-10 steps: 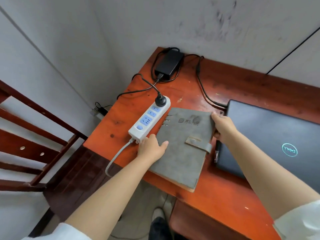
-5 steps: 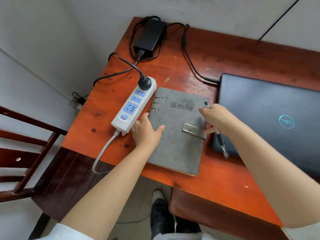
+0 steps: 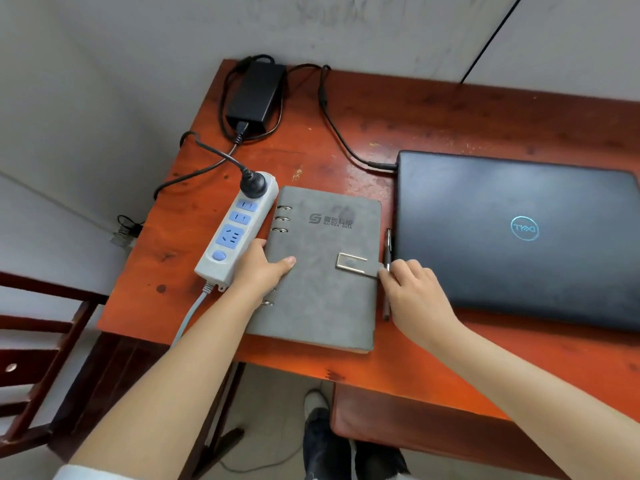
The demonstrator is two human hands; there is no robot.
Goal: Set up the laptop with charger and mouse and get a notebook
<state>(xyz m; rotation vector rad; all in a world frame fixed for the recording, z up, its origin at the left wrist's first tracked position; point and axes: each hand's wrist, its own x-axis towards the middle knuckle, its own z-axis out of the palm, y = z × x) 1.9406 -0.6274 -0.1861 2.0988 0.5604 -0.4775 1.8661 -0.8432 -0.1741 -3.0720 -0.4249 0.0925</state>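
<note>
A grey notebook (image 3: 322, 268) is laid closed on the reddish wooden tabletop (image 3: 450, 362), between a white power strip (image 3: 239, 230) on its left and a closed dark laptop (image 3: 516, 237) on its right. Its cover is seen to be soft and suede-like, with a dark logo stamped near the top, metal binder rings showing along the left edge, and a strap with a gold rectangular clasp crossing from the right edge. A pen (image 3: 387, 271) is lodged upright between the notebook and the laptop.

The left hand (image 3: 259, 271) is laid flat on the notebook's left edge, its grip spread open with the thumb on the cover. The right hand (image 3: 412, 292) is placed at the strap, and its fingers are pinched together on the strap's end beside the pen.

A black charger brick (image 3: 256, 93) is set at the far left corner; its plug is seated in the power strip and its cable is run to the laptop's left side.
</note>
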